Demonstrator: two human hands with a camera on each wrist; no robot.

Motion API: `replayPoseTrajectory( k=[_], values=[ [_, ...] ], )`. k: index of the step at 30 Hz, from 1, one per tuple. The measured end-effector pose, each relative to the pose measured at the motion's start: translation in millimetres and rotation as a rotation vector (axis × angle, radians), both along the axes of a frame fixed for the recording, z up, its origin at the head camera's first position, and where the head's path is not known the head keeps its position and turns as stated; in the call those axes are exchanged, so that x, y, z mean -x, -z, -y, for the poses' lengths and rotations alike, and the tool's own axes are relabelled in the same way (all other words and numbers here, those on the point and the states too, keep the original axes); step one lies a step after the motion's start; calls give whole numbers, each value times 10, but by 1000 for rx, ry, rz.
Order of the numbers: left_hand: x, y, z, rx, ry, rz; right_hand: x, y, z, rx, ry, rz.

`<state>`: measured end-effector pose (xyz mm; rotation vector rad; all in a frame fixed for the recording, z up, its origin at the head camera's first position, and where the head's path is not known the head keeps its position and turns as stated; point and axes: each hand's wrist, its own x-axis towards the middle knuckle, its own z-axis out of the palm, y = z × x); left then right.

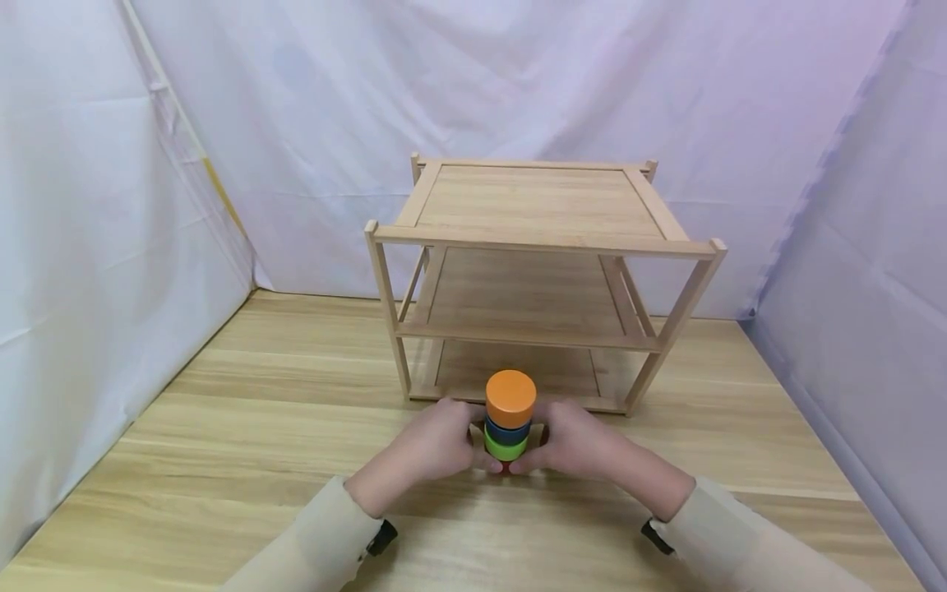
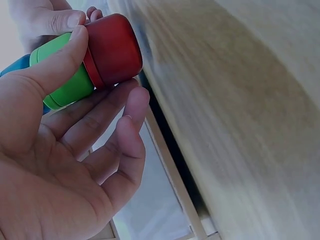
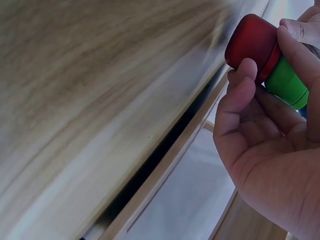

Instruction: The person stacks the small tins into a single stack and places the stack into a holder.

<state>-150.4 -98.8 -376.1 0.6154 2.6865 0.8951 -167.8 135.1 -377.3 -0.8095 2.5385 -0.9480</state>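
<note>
A stack of small round containers stands upright on the table, just in front of the rack. From the top down come an orange one (image 1: 510, 396), a dark blue one (image 1: 507, 433), a green one (image 1: 506, 448) and a red one (image 2: 114, 49). My left hand (image 1: 438, 444) grips the stack low on its left side, thumb where green meets red. Opposite it, my right hand (image 1: 573, 442) holds the same low part, its thumb near the other thumb. Both hands' curled fingers reach around behind. In the right wrist view, the red container (image 3: 252, 46) shows below the fingers.
A light wooden rack with three shelves (image 1: 540, 201) stands behind the stack; its front bottom rail is close to the hands. White cloth (image 1: 518, 74) hangs behind and at both sides. The wooden tabletop (image 1: 296, 411) extends left and right of the rack.
</note>
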Motion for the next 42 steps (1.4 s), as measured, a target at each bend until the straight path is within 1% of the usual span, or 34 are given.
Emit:
replayPoseTrajectory(
  k=[4, 9, 14, 17, 23, 26, 30, 33, 38, 42],
  values=[
    [-28, -51, 5, -13, 4, 0, -29, -33, -16, 13, -4, 2],
    [-63, -158, 20, -22, 17, -11, -72, -122, -17, 6, 4, -10],
    [-102, -305, 33, -10, 47, -60, -122, -251, -18, 3, -8, -16],
    [-113, -393, 43, -17, 67, -70, -151, -352, -27, 8, -24, -22],
    [-109, -560, 66, -33, 87, -37, -193, -562, -45, 16, -37, 1],
    [-108, -638, 68, -25, 95, -37, -200, -644, -53, 10, -35, 10],
    [-119, -753, 56, -24, 111, -36, -208, -733, -68, 12, -36, -2],
    [-130, -845, 38, -40, 127, -16, -224, -808, -87, 18, -35, -12],
    [-130, -999, 9, -64, 151, 12, -261, -968, -143, 12, -17, -33],
    [-108, -1127, -5, -89, 176, 12, -264, -1106, -185, 12, -23, -55]
  ],
)
